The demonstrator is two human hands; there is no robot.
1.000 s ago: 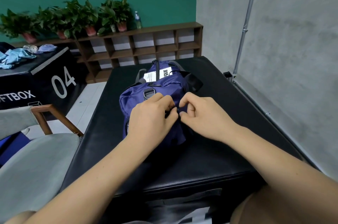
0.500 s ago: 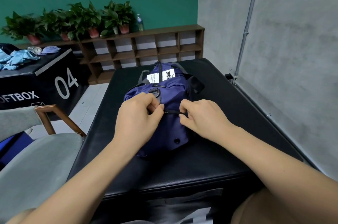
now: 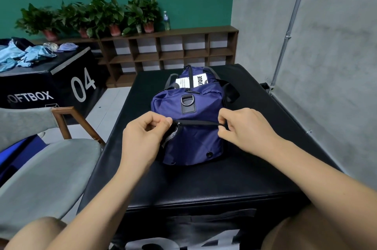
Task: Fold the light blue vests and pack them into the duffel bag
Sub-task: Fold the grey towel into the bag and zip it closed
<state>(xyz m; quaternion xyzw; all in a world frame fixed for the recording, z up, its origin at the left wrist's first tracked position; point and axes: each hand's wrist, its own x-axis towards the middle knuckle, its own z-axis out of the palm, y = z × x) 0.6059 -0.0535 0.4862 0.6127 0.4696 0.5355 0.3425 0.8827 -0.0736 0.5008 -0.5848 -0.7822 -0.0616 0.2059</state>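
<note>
Duffel bag (image 3: 189,143) on black box (image 3: 204,184) — left hand (image 3: 142,135), right hand (image 3: 246,129) apart, pinching zipper (image 3: 195,122) ends; vests (image 3: 22,57) heaped on far box (image 3: 40,86).

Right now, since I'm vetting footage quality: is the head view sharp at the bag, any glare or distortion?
Head view: bag, left hand and right hand sharp; light even, soft sheen on the table; wide-angle stretch toward the edges.

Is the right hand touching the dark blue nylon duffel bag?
Touching: head view shows the right hand pinching the dark blue nylon duffel bag at its black zipper.
</note>
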